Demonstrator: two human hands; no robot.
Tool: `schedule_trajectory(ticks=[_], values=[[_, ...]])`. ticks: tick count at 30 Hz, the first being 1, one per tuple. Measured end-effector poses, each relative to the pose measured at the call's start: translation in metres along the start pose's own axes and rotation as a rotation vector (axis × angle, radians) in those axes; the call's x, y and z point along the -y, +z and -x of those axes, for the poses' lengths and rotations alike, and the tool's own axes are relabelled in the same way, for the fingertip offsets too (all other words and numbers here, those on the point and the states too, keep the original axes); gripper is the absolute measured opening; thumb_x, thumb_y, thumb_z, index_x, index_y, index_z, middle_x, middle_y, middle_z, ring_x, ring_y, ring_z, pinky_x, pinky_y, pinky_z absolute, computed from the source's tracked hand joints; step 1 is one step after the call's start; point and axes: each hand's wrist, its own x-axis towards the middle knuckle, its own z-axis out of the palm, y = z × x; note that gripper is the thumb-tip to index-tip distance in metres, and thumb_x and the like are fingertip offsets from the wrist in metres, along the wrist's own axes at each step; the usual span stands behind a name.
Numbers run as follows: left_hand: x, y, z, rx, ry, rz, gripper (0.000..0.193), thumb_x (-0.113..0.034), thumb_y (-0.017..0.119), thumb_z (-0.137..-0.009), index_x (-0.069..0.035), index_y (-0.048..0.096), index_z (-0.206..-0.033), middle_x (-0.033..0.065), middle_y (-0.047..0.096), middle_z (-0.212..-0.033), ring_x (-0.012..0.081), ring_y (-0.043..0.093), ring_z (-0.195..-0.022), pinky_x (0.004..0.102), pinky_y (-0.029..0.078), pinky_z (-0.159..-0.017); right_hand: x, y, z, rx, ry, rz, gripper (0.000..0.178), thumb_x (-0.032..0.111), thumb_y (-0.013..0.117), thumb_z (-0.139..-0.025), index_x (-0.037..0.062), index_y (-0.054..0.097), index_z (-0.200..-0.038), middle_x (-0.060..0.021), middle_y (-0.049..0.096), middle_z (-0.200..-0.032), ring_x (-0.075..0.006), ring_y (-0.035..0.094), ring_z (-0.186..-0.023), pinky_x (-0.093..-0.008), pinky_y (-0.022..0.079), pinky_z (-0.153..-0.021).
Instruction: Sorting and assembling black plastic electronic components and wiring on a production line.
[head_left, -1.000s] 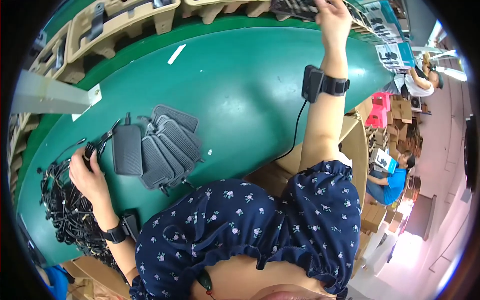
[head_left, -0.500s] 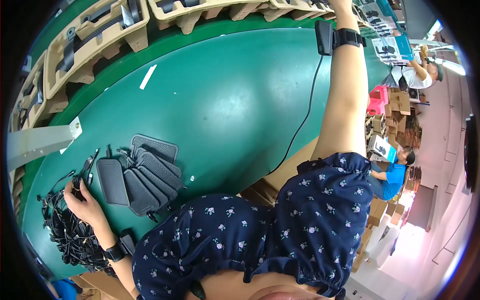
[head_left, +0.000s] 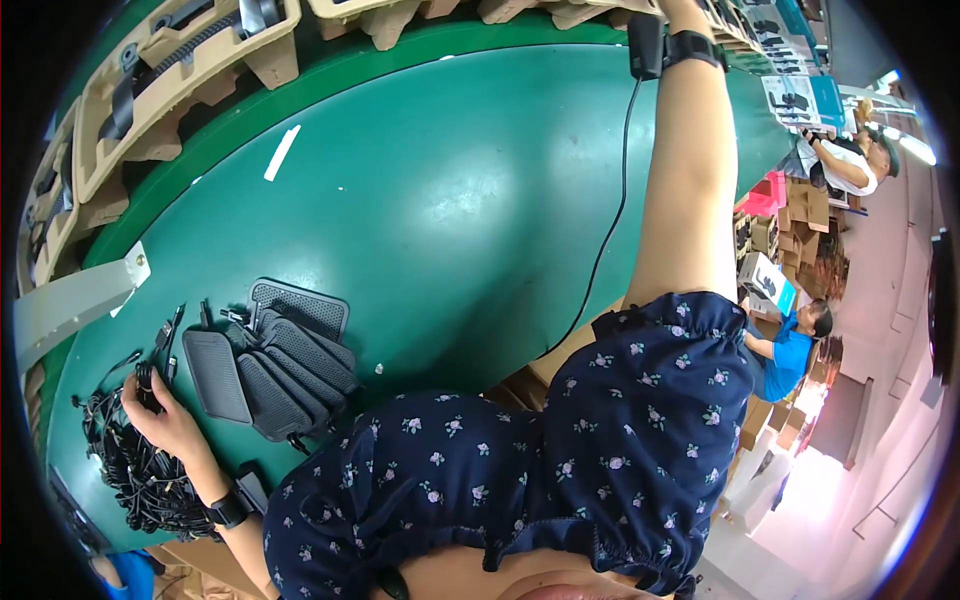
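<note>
At the left, my left hand (head_left: 168, 428) is closed around a coiled black cable (head_left: 146, 380). Its forearm rests beside a tangled pile of black cables (head_left: 150, 490), with connector ends lying just beyond the fingers. Right of that hand, several flat dark grey rectangular pieces (head_left: 290, 370) with a dotted texture lie fanned over one another. My right arm stretches far forward, and only part of my right hand (head_left: 682, 12) shows at the upper edge, near the cardboard trays; its fingers are out of the picture. Each wrist wears a black strap with a small black box attached.
Moulded tan trays (head_left: 190, 90) holding black parts line the far side of the green table (head_left: 460, 200). A pale metal bracket (head_left: 80, 295) juts in from the left. A thin black cord (head_left: 622, 190) hangs from the right wrist box. Two people work among cartons at the right.
My right hand has moved a little farther up and away, toward the picture's upper edge. The left hand keeps hold of the coiled cable. The whole view has shifted slightly.
</note>
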Motion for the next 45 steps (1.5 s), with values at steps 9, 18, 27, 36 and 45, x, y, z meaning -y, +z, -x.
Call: schedule_trajectory(ticks=[9, 18, 27, 36, 45], values=[[0.003, -0.004, 0.009, -0.027, -0.011, 0.032, 0.029, -0.015, 0.064, -0.083, 0.003, 0.054, -0.104, 0.0114, 0.057, -0.091, 0.0192, 0.052, -0.078, 0.0296, 0.043, -0.074, 0.015, 0.06, 0.025, -0.286, 0.152, 0.3, 0.022, 0.015, 0.054, -0.085, 0.003, 0.063, -0.1, -0.0167, 0.062, -0.104, -0.0292, 0.055, -0.106, -0.0334, 0.04, -0.093], [-0.026, -0.012, -0.009, -0.158, -0.073, 0.46, 0.022, -0.011, 0.066, -0.08, -0.001, 0.057, -0.097, 0.0072, 0.059, -0.093, 0.0159, 0.054, -0.087, 0.0277, 0.042, -0.08, 0.19, 0.054, 0.049, -0.378, -0.061, -0.037, 0.02, 0.009, 0.057, -0.084, 0.005, 0.061, -0.103, -0.0069, 0.061, -0.096, -0.0171, 0.056, -0.088, -0.0297, 0.045, -0.079], [-0.048, -0.081, -0.023, -0.139, -0.265, 0.81, 0.022, -0.009, 0.063, -0.082, -0.002, 0.063, -0.103, -0.0004, 0.056, -0.081, 0.0065, 0.048, -0.065, 0.0212, 0.039, -0.064, 0.491, 0.067, 0.07, 0.257, -0.647, -0.613, 0.026, 0.015, 0.059, -0.083, 0.0064, 0.06, -0.108, -0.0082, 0.059, -0.106, -0.0237, 0.055, -0.101, -0.0329, 0.041, -0.09], [-0.061, -0.073, -0.009, 0.047, -0.328, 1.498, 0.027, -0.005, 0.056, -0.085, 0.002, 0.058, -0.111, 0.0088, 0.063, -0.094, 0.0112, 0.058, -0.081, 0.0232, 0.045, -0.079, 0.573, 0.084, 0.086, 0.587, -0.561, -1.126, 0.038, 0.021, 0.068, -0.078, 0.0039, 0.054, -0.11, -0.0115, 0.06, -0.103, -0.0216, 0.058, -0.094, -0.0309, 0.044, -0.084], [-0.071, -0.041, -0.015, 0.072, 0.119, 0.492, 0.049, -0.018, 0.069, -0.073, -0.002, 0.05, -0.116, 0.0116, 0.061, -0.094, 0.0304, 0.055, -0.091, 0.038, 0.042, -0.086, 0.55, 0.087, 0.097, 0.705, 0.109, -1.666, 0.019, 0.013, 0.053, -0.09, 0.0016, 0.05, -0.105, -0.0114, 0.059, -0.105, -0.02, 0.058, -0.098, -0.0313, 0.043, -0.089]])
